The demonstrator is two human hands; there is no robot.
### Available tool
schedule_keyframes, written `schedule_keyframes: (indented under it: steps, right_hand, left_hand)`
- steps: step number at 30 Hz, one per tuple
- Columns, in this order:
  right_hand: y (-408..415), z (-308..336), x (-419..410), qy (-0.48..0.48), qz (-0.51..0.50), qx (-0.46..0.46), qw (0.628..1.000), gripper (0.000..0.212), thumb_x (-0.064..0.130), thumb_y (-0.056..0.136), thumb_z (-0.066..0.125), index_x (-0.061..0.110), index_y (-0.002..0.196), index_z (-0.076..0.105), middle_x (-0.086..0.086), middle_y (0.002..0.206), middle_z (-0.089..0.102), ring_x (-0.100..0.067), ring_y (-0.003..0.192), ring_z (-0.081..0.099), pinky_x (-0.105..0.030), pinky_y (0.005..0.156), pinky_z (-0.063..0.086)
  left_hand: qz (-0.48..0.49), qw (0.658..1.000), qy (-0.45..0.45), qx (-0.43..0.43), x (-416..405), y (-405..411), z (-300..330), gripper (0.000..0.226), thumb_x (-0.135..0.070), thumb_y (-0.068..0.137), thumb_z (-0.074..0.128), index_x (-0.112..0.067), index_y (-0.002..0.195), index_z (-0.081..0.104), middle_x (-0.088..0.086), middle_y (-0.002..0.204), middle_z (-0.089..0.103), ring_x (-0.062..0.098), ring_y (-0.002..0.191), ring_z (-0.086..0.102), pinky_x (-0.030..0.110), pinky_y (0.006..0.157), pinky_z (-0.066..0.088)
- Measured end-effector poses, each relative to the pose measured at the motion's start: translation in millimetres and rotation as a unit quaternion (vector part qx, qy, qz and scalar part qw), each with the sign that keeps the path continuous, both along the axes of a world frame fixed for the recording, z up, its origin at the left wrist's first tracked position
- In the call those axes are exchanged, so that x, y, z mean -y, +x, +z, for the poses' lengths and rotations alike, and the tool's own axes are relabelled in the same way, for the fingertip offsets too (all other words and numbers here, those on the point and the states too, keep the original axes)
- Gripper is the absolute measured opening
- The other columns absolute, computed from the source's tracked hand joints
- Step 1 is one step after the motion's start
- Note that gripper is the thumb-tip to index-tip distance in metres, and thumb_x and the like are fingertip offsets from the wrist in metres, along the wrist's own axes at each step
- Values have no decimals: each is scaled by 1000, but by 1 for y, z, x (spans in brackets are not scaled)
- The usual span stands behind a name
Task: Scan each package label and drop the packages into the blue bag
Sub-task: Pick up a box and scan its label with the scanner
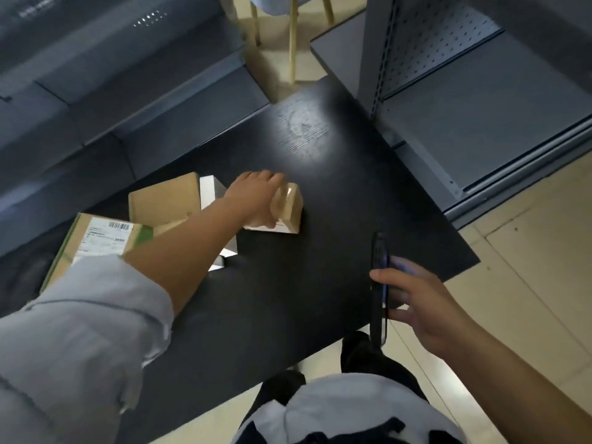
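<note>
Black wood-grain worktop (320,193) fills the middle of the head view, running from the lower left up toward the centre right, with a bright glare patch near its far end. Your left hand (256,197) reaches across it at centre frame, the fingers (278,203) curled over the top of a small brown cardboard package (290,209) that sits on the worktop; the grip looks closed around it, though motion blur softens the fingertips. Just left of that hand lies a flat brown box (165,200), and a white box (209,190) shows between the two, partly hidden by your forearm. Further toward the lower left, a green-edged carton (96,238) with a white barcode label (105,237) rests at the worktop's edge, touching your rolled grey sleeve (80,315).

Your right hand (423,302) hangs at the right of the frame over the near corner of the worktop, fingers and thumb wrapped round a dark handheld scanner (379,283) held on edge, apart from the packages. Grey metal shelving (480,107) stands in the upper right, more grey shelves (96,75) in the upper left, and pale wooden legs (292,43) at top centre. Cream floor tiles (528,251) show at the right.
</note>
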State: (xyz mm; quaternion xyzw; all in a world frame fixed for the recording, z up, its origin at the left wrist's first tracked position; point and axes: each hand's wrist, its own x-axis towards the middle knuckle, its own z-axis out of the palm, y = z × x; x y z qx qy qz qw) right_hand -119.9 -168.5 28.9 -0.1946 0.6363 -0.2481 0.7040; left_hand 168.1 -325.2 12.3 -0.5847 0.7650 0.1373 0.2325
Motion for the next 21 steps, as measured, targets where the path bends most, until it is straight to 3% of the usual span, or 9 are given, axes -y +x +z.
schedule_keyframes:
  steps: [3, 5, 10, 15, 19, 21]
  right_hand:
    - [-3, 4, 16, 6, 26, 19, 999, 42, 16, 88, 74, 18, 129, 63, -15, 116, 71, -33, 101, 72, -43, 79, 62]
    - [-1, 8, 23, 8, 37, 34, 999, 36, 15, 88, 74, 17, 124, 65, -16, 112, 74, -30, 97, 74, -40, 75, 61]
    - [10, 14, 24, -5, 59, 30, 998, 41, 16, 87, 75, 18, 126, 63, -13, 110, 74, -30, 97, 74, -43, 81, 61]
    - [21, 21, 10, -32, 47, 22, 998, 44, 19, 85, 76, 16, 128, 64, -13, 109, 72, -30, 97, 73, -46, 80, 61]
    - [32, 26, -7, -39, 25, 17, 999, 38, 18, 87, 75, 14, 123, 66, -14, 102, 71, -29, 88, 72, -47, 79, 61]
    - [38, 28, -17, -45, 16, 10, 999, 33, 18, 88, 73, 13, 121, 67, -15, 103, 71, -30, 88, 72, -49, 81, 60]
  left_hand:
    - [189, 968, 87, -139, -26, -6, 14, 93, -45, 74, 86, -27, 150, 36, 1, 143, 51, 29, 124, 55, 42, 97, 47]
    - [271, 924, 165, -214, -49, -4, 16, 80, -44, 80, 81, -25, 149, 44, -3, 137, 60, 23, 117, 60, 39, 98, 48]
    - [368, 840, 269, -295, -107, 16, -12, 62, -44, 82, 79, -25, 137, 60, -5, 118, 74, 16, 108, 70, 50, 106, 51]
    - [411, 785, 313, -341, -138, 30, -36, 56, -41, 86, 78, -25, 137, 62, -2, 121, 74, 19, 114, 68, 49, 108, 49]
    - [421, 781, 282, -365, -147, 36, -41, 51, -39, 88, 76, -24, 135, 64, 0, 121, 73, 22, 114, 69, 51, 108, 48]
    - [419, 793, 238, -372, -151, 35, -41, 54, -35, 91, 73, -22, 142, 58, 2, 133, 67, 26, 122, 64, 52, 108, 48]
